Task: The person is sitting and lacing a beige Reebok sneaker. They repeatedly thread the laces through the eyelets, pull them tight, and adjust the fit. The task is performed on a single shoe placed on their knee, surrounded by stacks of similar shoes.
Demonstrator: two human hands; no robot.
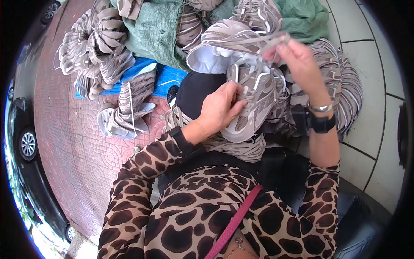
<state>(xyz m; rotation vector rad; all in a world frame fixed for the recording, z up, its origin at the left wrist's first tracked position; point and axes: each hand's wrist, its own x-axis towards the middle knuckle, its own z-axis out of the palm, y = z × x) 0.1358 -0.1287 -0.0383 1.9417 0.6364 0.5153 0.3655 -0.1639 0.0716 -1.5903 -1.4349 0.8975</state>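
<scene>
My left hand [220,108] clamps the upper [246,121] at its left edge; my right hand [295,60] pinches a lace [268,42] near its far edge.

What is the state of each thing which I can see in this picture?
Shoe upper: partly laced
Lace: lifted
Left hand: closed on the shoe upper
Right hand: raised, pinching the lace
Lace bundle: lying beneath the shoe upper
Blue sheet: spread on the paving
Green sack: crumpled

- Shoe upper [261,101]: matt mesh, smooth overlays
- Left of the upper: slightly glossy blue plastic sheet [166,78]
- Right of it: shiny metal bracelet [321,108]
</scene>
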